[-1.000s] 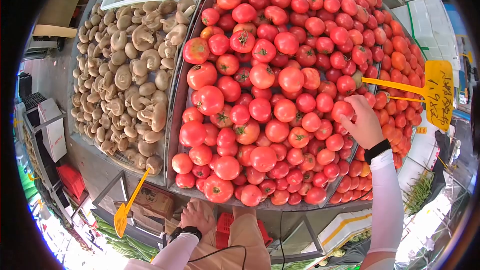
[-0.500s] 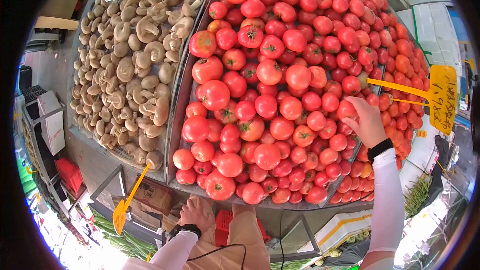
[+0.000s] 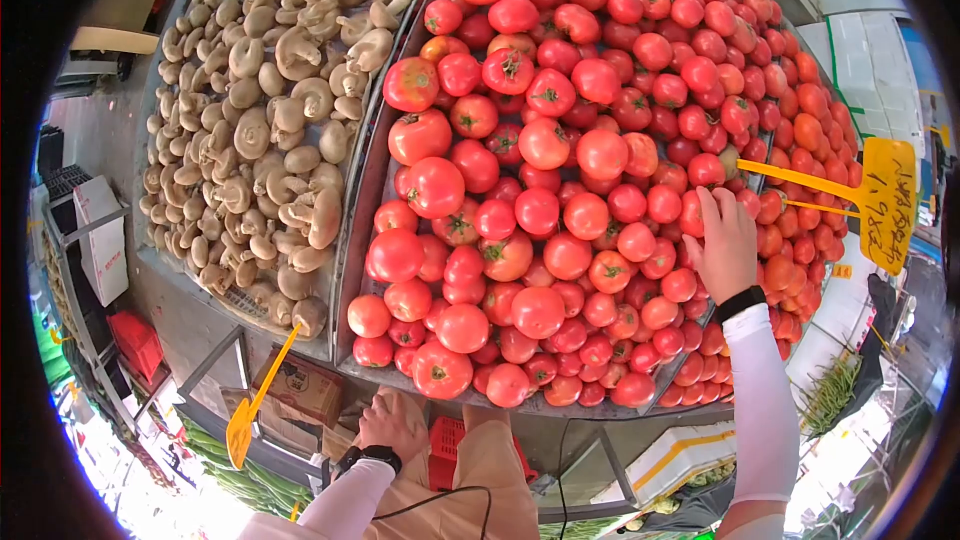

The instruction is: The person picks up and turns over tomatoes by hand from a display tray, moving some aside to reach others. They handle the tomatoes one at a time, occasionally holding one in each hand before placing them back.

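A large heap of red tomatoes [image 3: 538,312] fills the slanted tray in front of me. My right hand [image 3: 724,250] lies palm down on the right part of the heap, fingers apart and stretched over the fruit. Just left of its index finger and above its thumb sits one tomato [image 3: 691,212], touching or nearly touching them. What lies under the palm is hidden. My left hand [image 3: 393,427] rests on my leg below the tray's front edge, its fingers laid out and nothing visible in them.
Brown mushrooms [image 3: 252,133] fill the tray on the left. A yellow price sign [image 3: 886,205] sticks out of the tomatoes right of my right hand; another yellow tag [image 3: 240,432] hangs at the mushroom tray's front. A red basket [image 3: 447,440] stands below, near my legs.
My right hand has turned and shifted slightly left; its fingers now stretch forward over the tomatoes instead of curving around one from the right. My left hand stays on my leg.
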Tool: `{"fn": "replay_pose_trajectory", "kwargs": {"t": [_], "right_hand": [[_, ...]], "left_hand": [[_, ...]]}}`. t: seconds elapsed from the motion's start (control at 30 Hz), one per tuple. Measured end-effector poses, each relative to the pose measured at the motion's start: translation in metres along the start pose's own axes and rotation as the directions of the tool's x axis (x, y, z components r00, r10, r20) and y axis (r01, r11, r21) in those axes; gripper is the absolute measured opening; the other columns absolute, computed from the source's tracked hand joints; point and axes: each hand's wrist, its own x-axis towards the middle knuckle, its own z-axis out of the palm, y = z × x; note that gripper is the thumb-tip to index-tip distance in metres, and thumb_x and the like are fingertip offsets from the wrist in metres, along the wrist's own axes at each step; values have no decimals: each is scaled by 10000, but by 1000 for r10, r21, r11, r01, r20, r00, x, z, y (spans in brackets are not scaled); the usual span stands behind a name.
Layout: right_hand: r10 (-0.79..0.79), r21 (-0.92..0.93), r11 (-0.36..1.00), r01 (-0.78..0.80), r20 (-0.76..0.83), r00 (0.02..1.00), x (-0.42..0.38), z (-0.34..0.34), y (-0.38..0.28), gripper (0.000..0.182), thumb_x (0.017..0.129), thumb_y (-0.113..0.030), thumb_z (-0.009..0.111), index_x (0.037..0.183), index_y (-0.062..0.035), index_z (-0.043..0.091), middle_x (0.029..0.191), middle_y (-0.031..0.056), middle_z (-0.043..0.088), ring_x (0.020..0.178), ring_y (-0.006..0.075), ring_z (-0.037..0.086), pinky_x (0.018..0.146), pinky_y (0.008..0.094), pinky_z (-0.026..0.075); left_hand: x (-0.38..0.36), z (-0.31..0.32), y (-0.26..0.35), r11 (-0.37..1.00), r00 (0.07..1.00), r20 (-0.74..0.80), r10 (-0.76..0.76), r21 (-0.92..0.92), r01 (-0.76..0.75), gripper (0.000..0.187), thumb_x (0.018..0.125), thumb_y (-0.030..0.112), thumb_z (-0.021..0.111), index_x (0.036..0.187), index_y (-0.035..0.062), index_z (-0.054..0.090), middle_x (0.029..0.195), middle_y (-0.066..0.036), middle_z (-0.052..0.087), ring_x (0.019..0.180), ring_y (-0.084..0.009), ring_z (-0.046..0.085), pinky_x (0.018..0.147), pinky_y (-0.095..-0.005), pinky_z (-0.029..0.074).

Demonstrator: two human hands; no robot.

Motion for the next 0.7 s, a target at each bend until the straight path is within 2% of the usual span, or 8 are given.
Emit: {"fn": "replay_pose_trajectory", "kwargs": {"t": [0.1,0.23,0.37,0.47,0.5,0.6,0.7], "right_hand": [[46,51,998,-45,-19,999,4,-7,-3,656,759,-130,835,1350,-48,561,1257,167,563,1115,391,580,959,498,491],[195,370,923,-108,-207,959,11,-2,3,622,765,-107,818,1322,-36,551,1229,183,591,1181,414,574,995,498,492],[253,570,818,-85,-223,942,43,10,-1,615,769,-122,830,1307,-22,548,1240,196,591,1182,423,570,1031,483,478],[190,458,887,-49,-266,945,66,15,-10,608,779,-133,826,1315,-33,557,1234,187,595,1165,429,568,1035,482,469],[151,340,939,-58,-254,955,70,28,-5,640,784,-186,835,1345,-68,551,1239,172,597,1150,424,567,995,517,468],[148,198,975,-103,-228,962,68,32,-6,698,775,-241,845,1385,-103,534,1256,158,598,1150,414,566,946,552,463],[144,148,981,-122,-152,978,68,30,-4,720,770,-262,852,1395,-120,522,1247,153,599,1151,405,568,926,567,457]], "left_hand": [[2,8,-4,1000,1000,-17,-1,-17,0,825,810,481,629,1498,43,506,1417,-348,513,1138,-488,608,944,-562,522],[1,6,-5,1000,1000,4,6,-27,-6,827,817,480,623,1508,46,493,1444,-354,497,1151,-492,604,955,-560,516],[3,-3,-1,1000,999,47,-13,-11,13,829,830,486,608,1521,48,473,1469,-365,481,1162,-492,602,962,-556,513],[3,1,-1,1000,999,46,-21,-4,21,862,819,512,626,1518,33,464,1447,-325,493,1176,-483,595,969,-564,513],[3,4,-3,1000,999,36,-20,-3,20,879,813,524,637,1515,26,462,1434,-304,501,1182,-478,592,972,-568,514],[3,5,-4,1000,999,49,-23,0,23,887,814,529,639,1520,25,455,1441,-313,501,1181,-482,594,969,-573,516],[2,-1,-3,999,999,52,-8,-35,10,868,823,526,636,1512,30,459,1435,-325,508,1171,-491,599,968,-583,514]]}}
